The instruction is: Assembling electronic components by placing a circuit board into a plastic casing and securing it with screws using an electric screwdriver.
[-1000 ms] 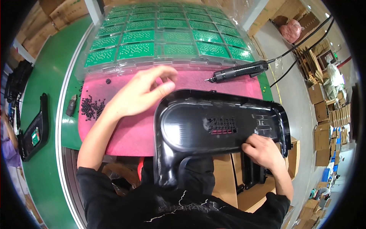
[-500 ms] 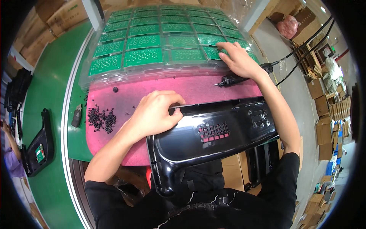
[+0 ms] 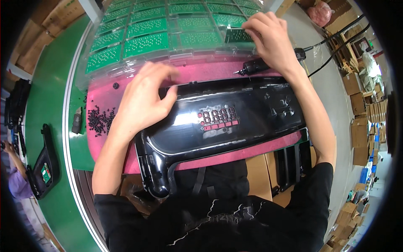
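A glossy black plastic housing (image 3: 180,138) lies face up on the pink mat (image 3: 197,67), its display cutouts near the middle. My left hand (image 3: 145,101) is over the housing's upper left edge, thumb and fingers apart, fingertips slightly blurred; nothing shows in it. At the far right of the clear tray stack (image 3: 147,59), my right hand (image 3: 273,42) pinches one green circuit board (image 3: 238,36), tilted up on edge. Other green circuit boards (image 3: 145,43) lie in rows in the tray. A black electric screwdriver (image 3: 254,66) rests beneath my right wrist.
Small black screws (image 3: 98,119) are heaped on the mat at left, beside a dark small tool (image 3: 77,121). Another black housing (image 3: 44,168) with a board in it lies on the green bench (image 3: 48,101). A co-worker's arm (image 3: 16,159) shows at far left.
My right hand has tipped a circuit board up out of its tray slot. The housing has shifted away from me and left, more onto the mat; my left hand has loosened from its edge.
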`<state>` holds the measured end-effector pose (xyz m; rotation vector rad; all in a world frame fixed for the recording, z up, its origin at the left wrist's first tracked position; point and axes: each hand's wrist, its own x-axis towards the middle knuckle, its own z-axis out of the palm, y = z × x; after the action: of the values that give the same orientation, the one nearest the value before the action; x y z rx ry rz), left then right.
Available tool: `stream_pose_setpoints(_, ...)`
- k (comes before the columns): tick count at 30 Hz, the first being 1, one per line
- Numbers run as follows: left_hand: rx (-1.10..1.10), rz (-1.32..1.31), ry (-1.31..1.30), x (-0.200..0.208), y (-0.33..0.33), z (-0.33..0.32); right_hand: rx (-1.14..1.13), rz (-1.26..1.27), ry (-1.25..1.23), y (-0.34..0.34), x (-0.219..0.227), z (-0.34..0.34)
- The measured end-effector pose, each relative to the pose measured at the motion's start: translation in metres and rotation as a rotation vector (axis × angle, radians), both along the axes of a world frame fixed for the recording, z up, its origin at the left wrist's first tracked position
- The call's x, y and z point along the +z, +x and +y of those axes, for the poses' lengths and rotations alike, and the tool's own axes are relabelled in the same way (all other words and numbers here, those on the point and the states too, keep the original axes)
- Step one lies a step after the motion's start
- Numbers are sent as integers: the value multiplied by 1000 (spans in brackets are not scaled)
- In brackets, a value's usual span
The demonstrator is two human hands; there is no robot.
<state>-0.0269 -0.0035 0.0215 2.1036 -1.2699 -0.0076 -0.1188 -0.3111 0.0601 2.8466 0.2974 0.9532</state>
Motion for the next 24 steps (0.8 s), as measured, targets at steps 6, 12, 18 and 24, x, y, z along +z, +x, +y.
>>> stream_pose_setpoints(6,-174,598,-479,15,-14,3,296,-251,-159,-36,26,88)
stream_pose_setpoints(12,-291,1092,-402,13,-22,3,369,-299,-300,-61,11,108)
stream_pose_setpoints(18,-375,1157,-291,16,-26,7,364,-250,-236,-74,2,112)
stream_pose_setpoints(24,-292,335,-174,18,-21,9,240,50,484,-77,21,97)
